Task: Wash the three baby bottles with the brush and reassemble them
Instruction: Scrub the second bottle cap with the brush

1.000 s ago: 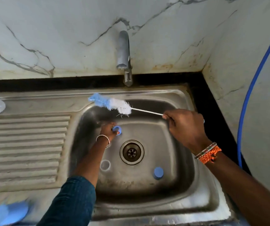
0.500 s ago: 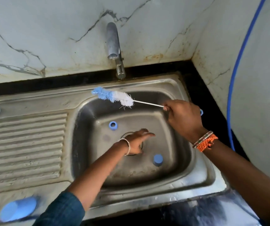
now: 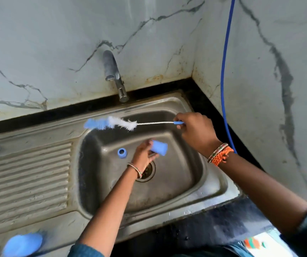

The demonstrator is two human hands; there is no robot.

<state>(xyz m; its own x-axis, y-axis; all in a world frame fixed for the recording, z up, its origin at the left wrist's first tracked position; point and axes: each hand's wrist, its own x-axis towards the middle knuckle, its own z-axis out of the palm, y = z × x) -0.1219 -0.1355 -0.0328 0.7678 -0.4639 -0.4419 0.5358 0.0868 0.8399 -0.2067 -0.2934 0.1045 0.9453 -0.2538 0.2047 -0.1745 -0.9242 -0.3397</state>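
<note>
A blue cap (image 3: 159, 147) is pinched by the left hand (image 3: 143, 154) over the steel sink (image 3: 212, 175). One blue ring (image 3: 122, 152) lies inside the basin. The brush (image 3: 112, 123) handle is gripped by the right hand's (image 3: 195, 130) curled fingers

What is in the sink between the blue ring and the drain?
In the head view, the left hand is there, holding a blue cap above the basin, between the ring and the drain.

a home kitchen: steel sink (image 3: 195, 115), tap (image 3: 112, 71), marble walls (image 3: 56, 43).
</note>
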